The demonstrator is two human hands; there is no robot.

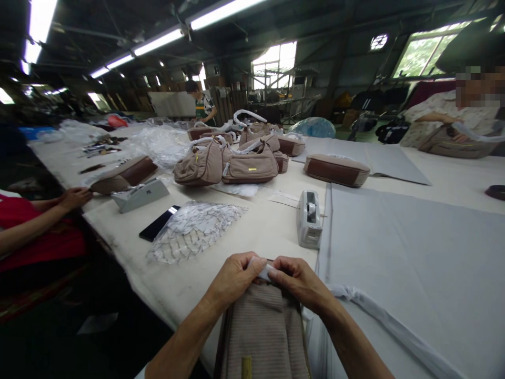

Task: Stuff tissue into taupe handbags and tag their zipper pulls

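A taupe corduroy handbag (258, 326) with a small gold plate stands on end against the near edge of the table. At its upper end, my left hand (240, 273) and my right hand (295, 279) pinch a small piece of white wrapping paper (263, 270) between thumbs and fingers. Whatever lies under that paper is hidden. To the right, a strap wrapped in white paper (379, 310) runs across the grey sheets. A grey tape dispenser (310, 221) sits just beyond my right hand.
Several taupe bags (252, 163) crowd the middle of the white table (189, 284). Stacked grey sheets (418, 252) cover the right side. Left lie a plastic bag with small pieces (193, 231), a dark phone (158, 223) and a grey wedge-shaped holder (142, 196). Co-workers are at both sides.
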